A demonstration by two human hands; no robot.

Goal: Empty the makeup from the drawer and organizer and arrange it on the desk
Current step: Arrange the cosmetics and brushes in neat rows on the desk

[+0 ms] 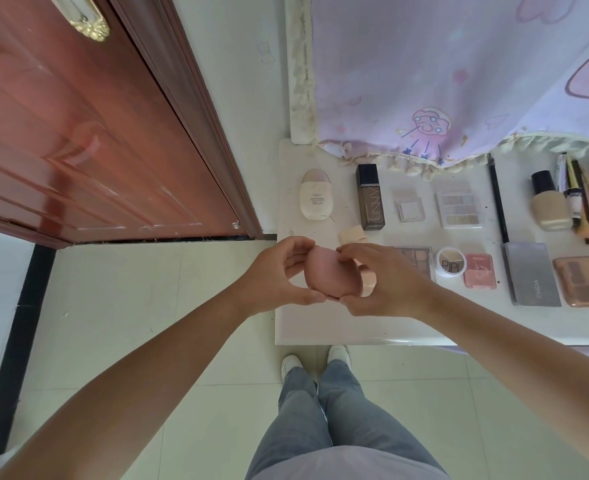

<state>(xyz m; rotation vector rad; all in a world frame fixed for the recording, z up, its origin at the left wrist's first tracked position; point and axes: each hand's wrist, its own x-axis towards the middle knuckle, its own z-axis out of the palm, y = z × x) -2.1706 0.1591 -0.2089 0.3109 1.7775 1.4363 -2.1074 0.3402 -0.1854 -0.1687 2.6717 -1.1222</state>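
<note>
Makeup sponge (331,271), pink and egg-shaped, is at frame centre, held above the left front corner of the white tabletop (355,323). The left hand (279,275) has its grip clamped on the sponge's left side, fingers curled over the top and thumb under the bottom. The right hand (386,278) has its grip clamped on the right side, fingertips on top and thumb below. A second pale pink piece (369,280) shows just behind the sponge under the right hand; what it is cannot be told.

Just beyond the hands a beige wedge sponge (350,233) lies on the tabletop. Behind it, a white tube (313,195) and a dark foundation bottle (371,199) lie flat, side by side. To their right lie a small square compact (409,207) and a pale eyeshadow palette (459,207). In the nearer row, a brown palette (416,258) is partly hidden by the right hand, followed by a round white jar (450,265), a pink compact (480,271), a grey case (533,278) and a rose-gold palette (585,280). At the right edge lie a beige foundation bottle (547,202) and a cluster of brushes (587,199). A lilac cloth (459,71) hangs at upper right; a red-brown door (78,133) fills upper left.
</note>
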